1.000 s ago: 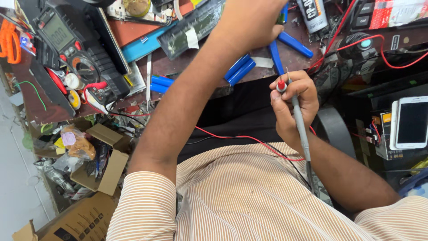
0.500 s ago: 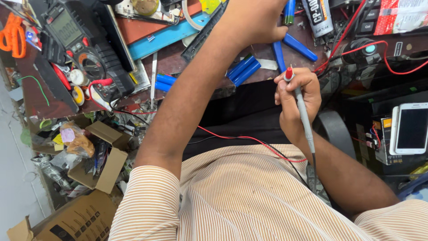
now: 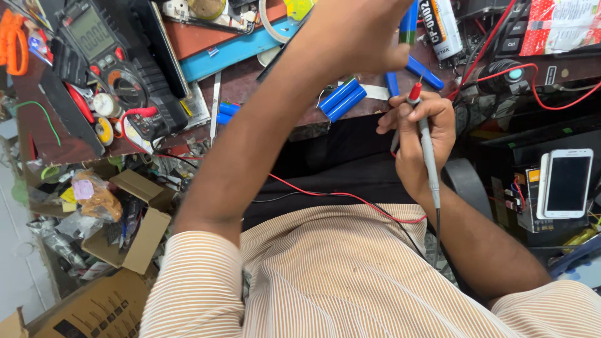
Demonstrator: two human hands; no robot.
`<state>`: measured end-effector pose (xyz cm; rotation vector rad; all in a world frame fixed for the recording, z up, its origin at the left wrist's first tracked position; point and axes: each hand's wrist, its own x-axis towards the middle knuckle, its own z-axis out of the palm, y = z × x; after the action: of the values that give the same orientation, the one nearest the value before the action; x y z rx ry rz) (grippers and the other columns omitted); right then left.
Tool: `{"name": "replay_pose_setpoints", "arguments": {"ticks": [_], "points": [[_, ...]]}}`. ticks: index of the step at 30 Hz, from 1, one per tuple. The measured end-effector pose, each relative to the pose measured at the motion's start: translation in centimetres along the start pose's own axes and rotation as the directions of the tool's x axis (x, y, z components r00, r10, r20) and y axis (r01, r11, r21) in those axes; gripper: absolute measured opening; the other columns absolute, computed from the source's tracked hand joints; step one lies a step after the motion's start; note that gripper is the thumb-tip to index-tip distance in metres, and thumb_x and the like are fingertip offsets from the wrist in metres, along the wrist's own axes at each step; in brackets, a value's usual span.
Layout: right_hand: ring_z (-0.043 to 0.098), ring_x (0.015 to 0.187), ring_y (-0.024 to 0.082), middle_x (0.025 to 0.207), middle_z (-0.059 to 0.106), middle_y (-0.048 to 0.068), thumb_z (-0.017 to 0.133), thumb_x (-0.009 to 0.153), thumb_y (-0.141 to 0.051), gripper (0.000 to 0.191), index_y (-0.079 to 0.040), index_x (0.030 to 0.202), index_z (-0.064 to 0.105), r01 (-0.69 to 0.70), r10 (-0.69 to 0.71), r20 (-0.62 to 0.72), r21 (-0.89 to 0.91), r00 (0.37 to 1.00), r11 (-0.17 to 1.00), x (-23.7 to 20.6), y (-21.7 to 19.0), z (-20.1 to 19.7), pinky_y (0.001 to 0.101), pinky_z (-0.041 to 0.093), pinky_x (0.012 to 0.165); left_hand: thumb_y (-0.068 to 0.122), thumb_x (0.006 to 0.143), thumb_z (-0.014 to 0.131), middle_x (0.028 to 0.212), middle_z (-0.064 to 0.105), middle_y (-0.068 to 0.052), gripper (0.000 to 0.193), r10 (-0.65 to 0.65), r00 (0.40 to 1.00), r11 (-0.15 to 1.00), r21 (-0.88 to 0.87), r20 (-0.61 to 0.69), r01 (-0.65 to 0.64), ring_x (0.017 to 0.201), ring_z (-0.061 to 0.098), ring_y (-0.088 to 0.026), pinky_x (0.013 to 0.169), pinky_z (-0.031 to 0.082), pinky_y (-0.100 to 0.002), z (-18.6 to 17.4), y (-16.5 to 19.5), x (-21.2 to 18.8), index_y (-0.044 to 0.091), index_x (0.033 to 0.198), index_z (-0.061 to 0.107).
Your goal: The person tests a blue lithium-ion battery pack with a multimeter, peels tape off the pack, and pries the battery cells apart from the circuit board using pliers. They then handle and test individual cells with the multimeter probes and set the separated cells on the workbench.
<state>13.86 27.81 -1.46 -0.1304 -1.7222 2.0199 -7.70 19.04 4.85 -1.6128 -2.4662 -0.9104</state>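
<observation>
My left hand (image 3: 354, 37) reaches over the workbench at the top middle, fingers closed around a blue cylindrical cell with a green end (image 3: 408, 19). My right hand (image 3: 416, 134) is at the bench's front edge, shut on a grey test probe with a red tip (image 3: 426, 144). The red tip points up and sits just below the left hand. Red and black leads (image 3: 350, 197) run from the probe across my striped shirt. A pair of blue cells (image 3: 343, 97) lies on the bench between my hands.
A black multimeter (image 3: 94, 37) and orange scissors (image 3: 12, 37) lie at the top left. A white spray can (image 3: 438, 28) stands at the top right. A white phone (image 3: 566, 181) leans at the right. Open cardboard boxes (image 3: 134, 219) crowd the floor at left.
My right hand has lifted the probe slightly toward the bench edge. My left hand has shifted right, and the blue cell now shows at its fingertips.
</observation>
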Motion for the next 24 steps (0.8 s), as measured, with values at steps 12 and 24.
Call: {"name": "replay_pose_setpoints", "arguments": {"ticks": [12, 24], "points": [[0.074, 0.072, 0.018, 0.114, 0.069, 0.026, 0.060, 0.108, 0.002, 0.018, -0.005, 0.107, 0.044, 0.042, -0.011, 0.292, -0.102, 0.956, 0.994, -3.3, -3.4, 2.2, 0.0276, 0.063, 0.062, -0.003, 0.088, 0.089, 0.133, 0.059, -0.014, 0.067, -0.528, 0.838, 0.356, -0.931, -0.135, 0.074, 0.128, 0.064, -0.020, 0.113, 0.056, -0.036, -2.8, 6.8, -15.9, 0.008, 0.133, 0.040], [0.075, 0.077, 0.014, 0.112, 0.072, 0.026, 0.061, 0.102, 0.006, 0.016, -0.002, 0.101, 0.048, -0.080, 0.084, 0.446, -0.026, 0.891, 0.996, -3.8, -4.0, 2.8, 0.0283, 0.065, 0.065, -0.007, 0.090, 0.082, 0.136, 0.058, -0.019, 0.068, -0.501, 0.854, 0.355, -0.933, -0.137, 0.058, 0.126, 0.063, -0.023, 0.119, 0.055, -0.040, -2.3, 7.3, -18.4, 0.010, 0.133, 0.033]]}}
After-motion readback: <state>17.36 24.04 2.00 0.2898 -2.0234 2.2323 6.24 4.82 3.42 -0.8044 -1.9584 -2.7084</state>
